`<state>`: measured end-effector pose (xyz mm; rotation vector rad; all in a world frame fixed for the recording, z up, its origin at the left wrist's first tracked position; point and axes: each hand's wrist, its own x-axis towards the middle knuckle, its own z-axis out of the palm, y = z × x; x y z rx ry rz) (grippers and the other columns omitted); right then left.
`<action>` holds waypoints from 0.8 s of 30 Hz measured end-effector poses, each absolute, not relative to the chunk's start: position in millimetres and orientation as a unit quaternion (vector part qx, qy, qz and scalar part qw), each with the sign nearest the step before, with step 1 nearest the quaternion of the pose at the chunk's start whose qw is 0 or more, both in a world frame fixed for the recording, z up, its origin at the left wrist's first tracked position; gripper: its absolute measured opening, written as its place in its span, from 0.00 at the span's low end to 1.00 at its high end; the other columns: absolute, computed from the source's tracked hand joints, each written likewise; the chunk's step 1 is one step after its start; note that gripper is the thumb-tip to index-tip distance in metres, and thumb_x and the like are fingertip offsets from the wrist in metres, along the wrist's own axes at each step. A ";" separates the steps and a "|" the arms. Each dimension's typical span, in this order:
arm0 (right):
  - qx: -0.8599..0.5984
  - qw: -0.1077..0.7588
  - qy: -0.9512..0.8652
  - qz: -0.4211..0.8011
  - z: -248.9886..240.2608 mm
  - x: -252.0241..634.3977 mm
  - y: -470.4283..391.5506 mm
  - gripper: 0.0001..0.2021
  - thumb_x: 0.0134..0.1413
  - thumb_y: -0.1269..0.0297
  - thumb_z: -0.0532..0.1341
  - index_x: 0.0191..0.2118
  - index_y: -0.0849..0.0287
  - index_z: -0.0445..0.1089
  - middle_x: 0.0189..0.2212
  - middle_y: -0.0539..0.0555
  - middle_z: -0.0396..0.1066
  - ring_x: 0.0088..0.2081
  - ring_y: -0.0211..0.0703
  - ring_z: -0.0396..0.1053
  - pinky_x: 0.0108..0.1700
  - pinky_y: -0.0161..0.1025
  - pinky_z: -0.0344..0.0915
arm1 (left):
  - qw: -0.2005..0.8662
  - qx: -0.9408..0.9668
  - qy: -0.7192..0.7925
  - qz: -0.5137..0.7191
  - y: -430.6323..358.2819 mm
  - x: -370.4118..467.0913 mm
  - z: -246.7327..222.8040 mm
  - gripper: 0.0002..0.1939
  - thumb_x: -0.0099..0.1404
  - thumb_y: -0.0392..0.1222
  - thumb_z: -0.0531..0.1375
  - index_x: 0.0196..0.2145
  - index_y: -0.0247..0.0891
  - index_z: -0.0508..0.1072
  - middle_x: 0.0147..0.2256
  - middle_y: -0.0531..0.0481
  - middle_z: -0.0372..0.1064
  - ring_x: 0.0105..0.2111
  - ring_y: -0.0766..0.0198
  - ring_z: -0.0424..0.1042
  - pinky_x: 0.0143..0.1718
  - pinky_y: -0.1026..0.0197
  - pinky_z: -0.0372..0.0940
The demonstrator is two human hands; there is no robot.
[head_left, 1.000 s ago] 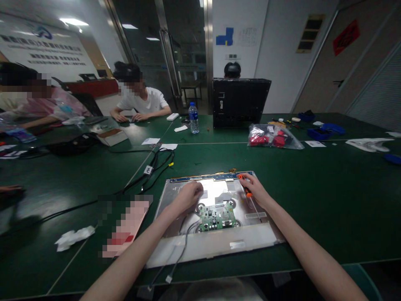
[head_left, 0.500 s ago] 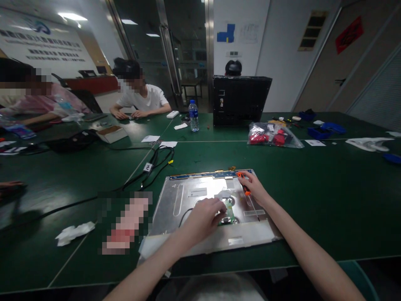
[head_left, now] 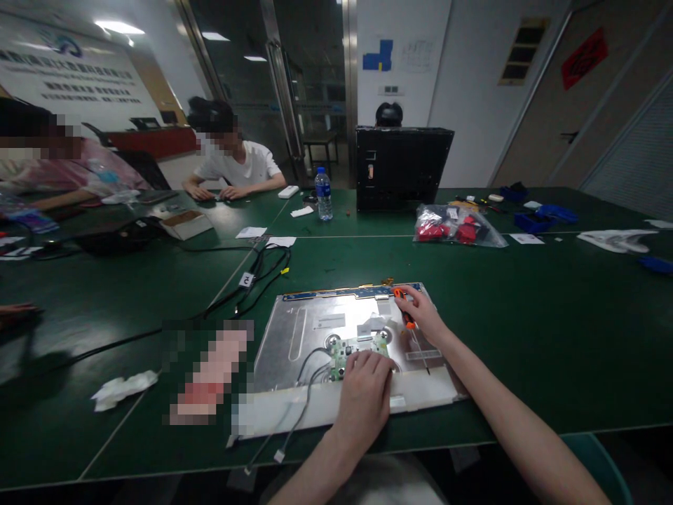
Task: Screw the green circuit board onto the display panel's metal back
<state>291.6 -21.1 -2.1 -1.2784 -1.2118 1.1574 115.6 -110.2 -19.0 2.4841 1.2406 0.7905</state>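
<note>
In the head view a flat metal display panel (head_left: 326, 308) lies on the green table, a pale strip along its near edge. On its middle sits a green circuit board (head_left: 339, 351). My left hand (head_left: 365, 389) covers the board's lower right part, fingers bent and close together, fingertips and thumb hidden. What they pinch, if anything, cannot be made out. My right hand (head_left: 423, 315) is closed around an orange-and-black screwdriver (head_left: 404, 312) over the panel's right side. Its shaft slants down towards the near strip. Thin cables (head_left: 305, 407) run from the board over the near edge.
Black cables (head_left: 252, 280) and a crumpled tissue (head_left: 123, 389) lie to the left. Farther back stand a water bottle (head_left: 323, 195) and a black monitor casing (head_left: 402, 168), with a plastic bag of red items (head_left: 457, 228) nearby. Two people sit at the far left.
My left hand has moved right and nearer, from above the board to its lower right, uncovering the board's left part and the cables. My right hand has shifted slightly left with the screwdriver.
</note>
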 end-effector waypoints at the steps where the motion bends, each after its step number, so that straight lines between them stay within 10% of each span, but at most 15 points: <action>1: -0.525 0.494 -0.502 0.477 -1.7 291.7 -21.4 0.20 0.45 0.52 0.62 0.43 0.58 0.69 0.14 0.41 0.57 0.16 0.33 0.55 0.18 0.30 0.50 | 0.122 0.854 0.427 0.270 -109.7 115.8 -18.8 0.10 0.60 0.27 0.54 0.36 0.40 0.68 0.35 0.50 0.70 0.39 0.56 0.65 0.45 0.51 0.56; 24: -0.513 0.481 -0.525 0.480 -1.8 288.0 -23.9 0.20 0.47 0.50 0.61 0.43 0.57 0.65 0.14 0.40 0.56 0.15 0.33 0.55 0.17 0.30 0.51 | 0.043 0.862 0.406 0.301 -106.0 115.5 -34.7 0.10 0.62 0.28 0.56 0.37 0.41 0.72 0.37 0.51 0.71 0.41 0.58 0.66 0.53 0.49 0.55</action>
